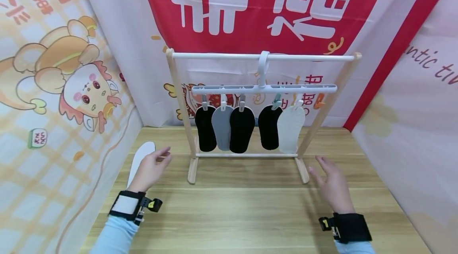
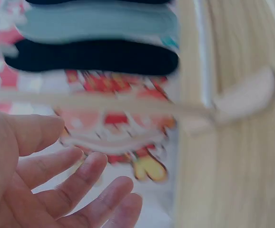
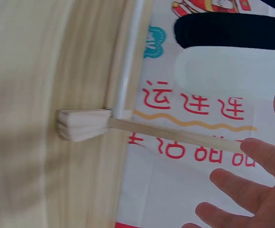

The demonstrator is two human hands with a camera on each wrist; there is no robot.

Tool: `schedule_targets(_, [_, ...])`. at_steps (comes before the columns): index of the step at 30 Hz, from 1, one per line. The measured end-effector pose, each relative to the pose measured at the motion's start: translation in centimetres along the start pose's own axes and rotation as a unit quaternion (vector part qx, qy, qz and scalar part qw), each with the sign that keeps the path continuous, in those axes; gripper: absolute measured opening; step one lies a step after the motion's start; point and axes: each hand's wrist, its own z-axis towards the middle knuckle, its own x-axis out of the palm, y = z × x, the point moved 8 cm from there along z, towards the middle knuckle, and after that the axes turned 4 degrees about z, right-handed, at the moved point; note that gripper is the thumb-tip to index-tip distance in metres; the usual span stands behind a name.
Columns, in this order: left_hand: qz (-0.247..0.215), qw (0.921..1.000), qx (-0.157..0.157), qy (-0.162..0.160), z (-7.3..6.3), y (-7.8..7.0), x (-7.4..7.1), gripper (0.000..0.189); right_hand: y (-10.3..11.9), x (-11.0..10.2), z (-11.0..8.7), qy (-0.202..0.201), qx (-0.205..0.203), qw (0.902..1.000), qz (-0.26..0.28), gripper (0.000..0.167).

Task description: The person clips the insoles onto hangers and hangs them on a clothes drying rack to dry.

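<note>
My left hand (image 1: pixel 148 170) hovers at the left, fingers loosely bent and holding nothing. A white insole (image 1: pixel 144 150) lies partly hidden behind it; whether they touch I cannot tell. My right hand (image 1: pixel 333 186) is held with fingers spread near the right foot of a wooden rack (image 1: pixel 192 170), holding nothing. From the rack's top bar hangs a pale hanger (image 1: pixel 229 90) with clips. Its left half carries a black insole (image 1: pixel 205 130), a grey insole (image 1: pixel 221 128) and another black insole (image 1: pixel 242 130). On its right half hang a black insole (image 1: pixel 269 127) and a white insole (image 1: pixel 291 128).
An orange clip (image 1: pixel 319 101) hangs at the hanger's right end, with no insole in it. The wooden table (image 1: pixel 229 210) extends in front of the rack. Printed cloths enclose the back, the left side (image 1: pixel 61 107) and the right side (image 1: pixel 404 150).
</note>
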Motion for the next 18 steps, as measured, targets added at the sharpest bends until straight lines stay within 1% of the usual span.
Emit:
schedule_targets(3, [0.026,0.9991,-0.031,-0.010,0.6,2.8,-0.5,0.046,-0.3,0.6,-0.7,0.017,0.008,0.9998,-0.011,0.055])
schedule_targets(5, [0.036,0.9982,-0.045,-0.016,1.1,4.3,-0.9,0.045,-0.6,1.0,-1.2,0.027,0.017,0.9993,-0.017,0.056])
schedule_targets(7, [0.040,0.9973,-0.059,-0.014,1.5,5.7,-1.3,0.045,-0.9,1.2,-1.7,0.037,0.026,0.9988,-0.022,0.056])
schedule_targets(13, [0.067,0.9912,-0.114,0.003,3.1,10.2,-2.3,0.049,-1.2,1.6,-2.8,0.058,0.049,0.9967,-0.029,0.057])
schedule_targets(15, [0.075,0.9892,-0.125,0.010,3.7,11.7,-2.4,0.050,-1.2,1.6,-3.1,0.059,0.049,0.9967,-0.028,0.057])
schedule_targets(18, [0.084,0.9866,-0.136,0.031,4.4,13.9,-2.4,0.052,-1.1,1.7,-3.4,0.061,0.051,0.9966,-0.023,0.057])
